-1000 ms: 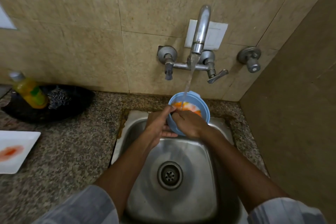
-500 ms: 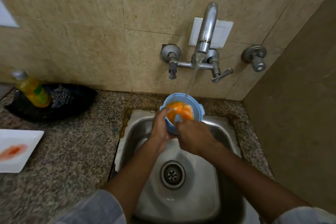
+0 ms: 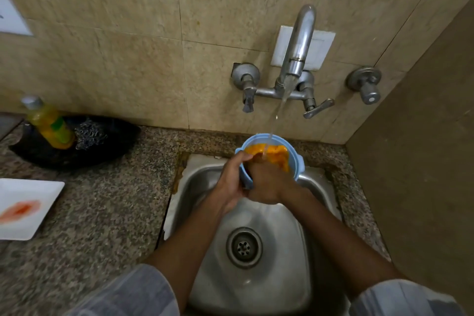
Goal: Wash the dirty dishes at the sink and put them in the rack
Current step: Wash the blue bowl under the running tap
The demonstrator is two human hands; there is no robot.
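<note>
A light blue bowl (image 3: 295, 154) with orange residue inside is held tilted over the back of the steel sink (image 3: 318, 187). Water from the tap (image 3: 298, 51) runs into it. My left hand (image 3: 232, 182) grips the bowl's left rim. The fingers of my right hand (image 3: 269, 182) reach into the bowl and press against the orange residue. A white square plate (image 3: 36, 192) smeared with red sauce lies on the counter at the far left.
A black tray (image 3: 110, 141) at the back left holds a yellow dish-soap bottle (image 3: 50, 123) and a steel scrubber (image 3: 89, 133). Granite counter (image 3: 107, 213) surrounds the sink. A wall (image 3: 415, 161) closes the right side. No rack is in view.
The bowl has tilted more upright under the stream and the orange residue has spread across its inside. My right hand has moved from the rim into the bowl.
</note>
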